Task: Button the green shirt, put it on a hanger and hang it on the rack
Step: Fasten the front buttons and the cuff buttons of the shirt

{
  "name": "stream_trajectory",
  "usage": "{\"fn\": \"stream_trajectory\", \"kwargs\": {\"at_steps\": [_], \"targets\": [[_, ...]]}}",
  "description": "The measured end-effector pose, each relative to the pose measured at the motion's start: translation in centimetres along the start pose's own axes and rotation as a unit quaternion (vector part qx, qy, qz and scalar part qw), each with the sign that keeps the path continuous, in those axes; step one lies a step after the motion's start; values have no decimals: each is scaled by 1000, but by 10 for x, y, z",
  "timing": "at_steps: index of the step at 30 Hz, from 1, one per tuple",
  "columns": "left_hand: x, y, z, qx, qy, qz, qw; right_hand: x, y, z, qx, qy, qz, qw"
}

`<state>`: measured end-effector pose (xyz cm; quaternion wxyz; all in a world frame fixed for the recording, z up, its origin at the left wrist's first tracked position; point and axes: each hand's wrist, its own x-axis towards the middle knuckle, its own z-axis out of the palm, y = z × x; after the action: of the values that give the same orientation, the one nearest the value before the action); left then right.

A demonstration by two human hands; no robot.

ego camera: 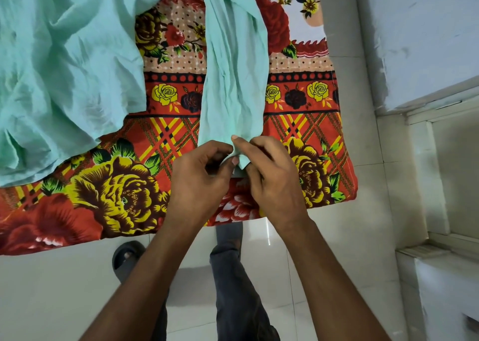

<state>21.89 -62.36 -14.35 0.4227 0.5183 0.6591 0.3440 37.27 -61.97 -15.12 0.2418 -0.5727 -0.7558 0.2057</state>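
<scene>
bed (85, 206): covered in a floral sheet of red, yellow and black; it carries the whole garment, so keep the work flat on it rather than lifting.
green shirt (64, 63): body lies crumpled at the upper left of the bed; no hanger or rack in view, so buttoning comes first.
sleeve (233, 81): runs down the middle of the bed toward the person, its end reaching the near edge.
cuff (239, 156): the step in hand, by my reading; hold both edges lined up and taut before pushing the button through.
left hand (199, 182): fingers curled, thumb and forefinger pinching the cuff's left edge.
right hand (272, 177): fingers clamped on the cuff's right edge, touching the left hand's.
button: hidden under the fingers; cannot tell whether it is through yet.
</scene>
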Motion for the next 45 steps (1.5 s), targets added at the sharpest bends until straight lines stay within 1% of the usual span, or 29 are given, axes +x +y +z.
{"fn": "stream_trajectory", "kwargs": {"at_steps": [5, 9, 11, 14, 18, 21, 25, 30, 33, 38, 41, 45], "targets": [[2, -1, -1, 38, 2, 53, 998, 9, 6, -7, -76, -6, -52, 996], [-4, -2, 1, 56, 40, 78, 995, 9, 15, -6, -96, 3, -62, 993], [-9, -3, 5, 44, 70, 77, 994, 8, 16, -3, -89, 18, -61, 994], [-16, -4, 14, -2, 103, 58, 993, 6, 14, 5, -54, 50, -45, 996], [-18, -3, 20, -43, 115, 39, 992, 1, 10, 15, -9, 67, -5, 998], [-15, 0, 17, -49, 94, 26, 994, 1, 9, 18, 38, 58, 26, 997], [-4, 1, 8, -59, 61, -8, 996, 1, 11, 20, 56, 58, 37, 996], [17, 2, -4, 19, -41, -21, 999, -2, 17, 24, 66, 85, 40, 993], [27, 5, -8, 40, -78, -24, 996, -4, 18, 26, 58, 96, 32, 993], [41, 15, -6, 118, -81, -36, 989, -6, 21, 29, 34, 99, 23, 994], [46, 19, 0, 181, -74, -8, 981, -7, 23, 32, 41, 96, 40, 994], [48, 16, 7, 202, -77, 17, 976, -5, 22, 31, 56, 82, 57, 993]]}}
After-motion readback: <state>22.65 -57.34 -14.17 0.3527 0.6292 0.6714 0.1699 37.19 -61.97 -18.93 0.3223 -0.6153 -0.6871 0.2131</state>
